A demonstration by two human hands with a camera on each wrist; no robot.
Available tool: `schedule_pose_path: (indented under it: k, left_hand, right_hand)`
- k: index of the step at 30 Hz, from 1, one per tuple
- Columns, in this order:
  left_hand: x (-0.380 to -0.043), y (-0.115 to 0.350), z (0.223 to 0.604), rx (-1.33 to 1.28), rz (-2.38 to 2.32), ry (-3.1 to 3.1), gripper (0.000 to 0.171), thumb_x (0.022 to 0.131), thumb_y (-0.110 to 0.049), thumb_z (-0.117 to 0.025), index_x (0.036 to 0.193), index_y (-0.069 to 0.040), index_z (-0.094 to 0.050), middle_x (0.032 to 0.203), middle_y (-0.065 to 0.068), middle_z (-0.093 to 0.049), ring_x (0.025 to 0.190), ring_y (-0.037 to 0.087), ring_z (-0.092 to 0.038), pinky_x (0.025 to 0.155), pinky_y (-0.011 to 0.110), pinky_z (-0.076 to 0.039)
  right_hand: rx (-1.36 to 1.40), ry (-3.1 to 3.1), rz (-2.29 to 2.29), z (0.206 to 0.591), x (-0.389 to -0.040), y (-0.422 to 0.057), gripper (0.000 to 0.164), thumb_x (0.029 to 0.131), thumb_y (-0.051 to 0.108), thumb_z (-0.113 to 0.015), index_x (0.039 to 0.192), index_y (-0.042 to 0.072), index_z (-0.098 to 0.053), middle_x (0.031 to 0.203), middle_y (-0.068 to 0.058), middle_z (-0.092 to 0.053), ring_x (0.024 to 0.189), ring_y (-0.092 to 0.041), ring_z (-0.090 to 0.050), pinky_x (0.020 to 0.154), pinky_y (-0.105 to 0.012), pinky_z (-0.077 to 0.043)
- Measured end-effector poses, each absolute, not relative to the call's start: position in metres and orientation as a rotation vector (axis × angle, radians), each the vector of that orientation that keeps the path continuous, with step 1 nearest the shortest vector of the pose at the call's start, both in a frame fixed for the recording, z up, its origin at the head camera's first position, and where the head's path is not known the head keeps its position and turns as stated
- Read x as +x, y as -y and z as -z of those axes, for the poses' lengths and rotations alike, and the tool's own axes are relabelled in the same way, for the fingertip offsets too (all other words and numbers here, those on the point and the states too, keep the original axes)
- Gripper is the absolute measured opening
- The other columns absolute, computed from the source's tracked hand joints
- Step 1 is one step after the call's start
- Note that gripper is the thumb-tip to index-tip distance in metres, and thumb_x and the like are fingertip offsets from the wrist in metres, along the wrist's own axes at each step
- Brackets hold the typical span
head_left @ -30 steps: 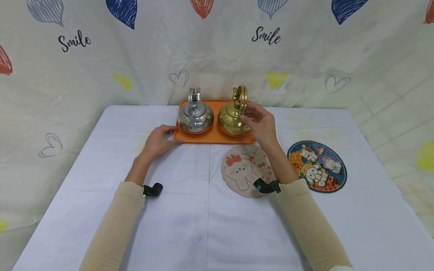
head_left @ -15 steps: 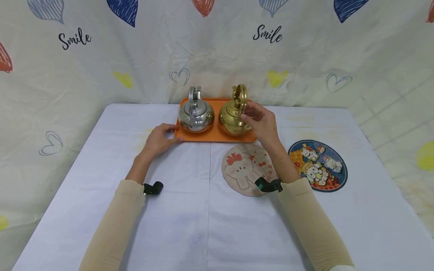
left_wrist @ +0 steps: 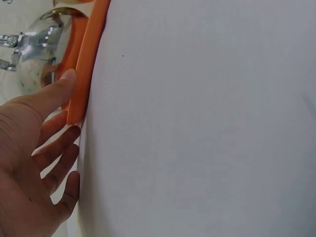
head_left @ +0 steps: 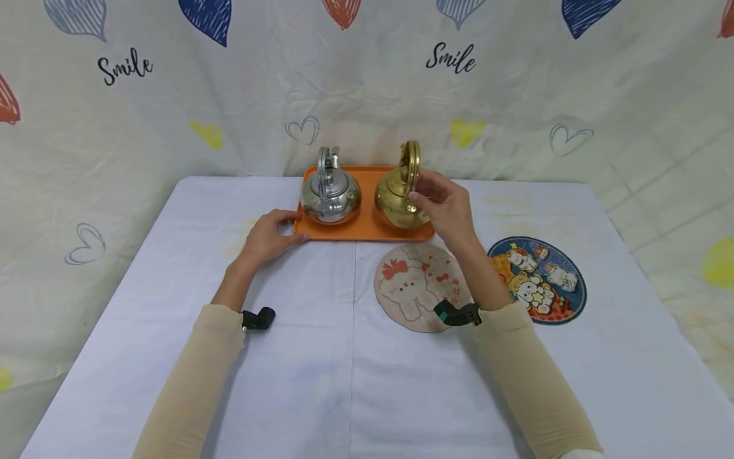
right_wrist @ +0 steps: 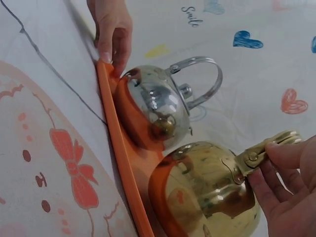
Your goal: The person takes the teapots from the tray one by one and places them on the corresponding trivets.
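Observation:
My right hand (head_left: 450,207) holds the hoop handle (right_wrist: 253,158) of a round gold teapot (head_left: 395,203) between thumb and fingers. The pot is over the right part of an orange tray (head_left: 367,233), its base right at the tray's surface. A matching silver teapot (head_left: 331,196) stands on the tray's left part, its hoop handle (right_wrist: 215,74) raised. At the tray's front left corner, my left hand (head_left: 267,238) grips the rim. In the left wrist view its thumb (left_wrist: 61,88) lies over that rim, with one finger behind the corner and the others spread below.
A pale round mat with a rabbit drawing (head_left: 407,293) lies in front of the tray. Farther right is a dark blue oval mat with cartoon animals (head_left: 539,280), partly behind my right forearm. A printed backdrop (head_left: 373,83) hangs right behind the white-covered table (head_left: 304,357).
The gold teapot has shifted slightly to the right with my right hand, and the gap to the silver teapot is wider. My left hand and the tray stay in place.

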State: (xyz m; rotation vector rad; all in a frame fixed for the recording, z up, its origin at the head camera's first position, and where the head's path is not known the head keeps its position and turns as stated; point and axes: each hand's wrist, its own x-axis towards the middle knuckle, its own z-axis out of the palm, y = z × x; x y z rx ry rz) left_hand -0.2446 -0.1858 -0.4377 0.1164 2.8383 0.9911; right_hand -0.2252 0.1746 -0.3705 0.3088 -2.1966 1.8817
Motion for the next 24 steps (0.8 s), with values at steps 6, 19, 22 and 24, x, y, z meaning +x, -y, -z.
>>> schedule_pose_path:
  k: [6, 19, 22, 24]
  left_hand:
    - [-0.245, 0.185, 0.438, 0.107, -1.001, -2.824, 0.06, 0.094, -0.037, -0.078, 0.145, -0.011, -0.06, 0.15, 0.016, -0.056, 0.141, 0.037, -0.05, 0.124, 0.055, -0.039]
    - [-0.245, 0.185, 0.434, 0.041, -1.043, -2.77, 0.061, 0.093, -0.037, -0.079, 0.145, -0.011, -0.06, 0.151, 0.017, -0.055, 0.143, 0.036, -0.048, 0.126, 0.055, -0.036]
    - [-0.245, 0.185, 0.434, 0.033, -1.064, -2.764, 0.059, 0.093, -0.036, -0.08, 0.144, -0.011, -0.061, 0.151, 0.016, -0.055, 0.144, 0.036, -0.047, 0.126, 0.054, -0.035]
    - [-0.245, 0.184, 0.434, 0.042, -1.091, -2.757, 0.059, 0.093, -0.034, -0.08, 0.143, -0.011, -0.061, 0.152, 0.016, -0.055, 0.145, 0.036, -0.047, 0.127, 0.054, -0.034]
  right_hand:
    - [0.31, 2.173, -1.898, 0.368, -0.223, -0.177, 0.035, 0.095, 0.003, -0.074, 0.129, -0.002, -0.069, 0.101, 0.014, -0.072, 0.098, -0.006, -0.069, 0.088, -0.017, -0.059]
    - [0.319, 2.172, -1.882, 0.364, -0.216, -0.183, 0.038, 0.095, 0.004, -0.074, 0.132, -0.001, -0.068, 0.1, 0.016, -0.072, 0.097, -0.005, -0.069, 0.084, -0.016, -0.059]
    - [0.321, 2.166, -1.887, 0.363, -0.215, -0.185, 0.037, 0.095, 0.004, -0.074, 0.132, -0.001, -0.069, 0.101, 0.015, -0.073, 0.097, -0.006, -0.069, 0.084, -0.017, -0.059]
    - [0.32, 2.161, -1.895, 0.363, -0.214, -0.186, 0.037, 0.095, 0.004, -0.073, 0.132, -0.001, -0.069, 0.1, 0.014, -0.073, 0.097, -0.007, -0.069, 0.084, -0.017, -0.059]
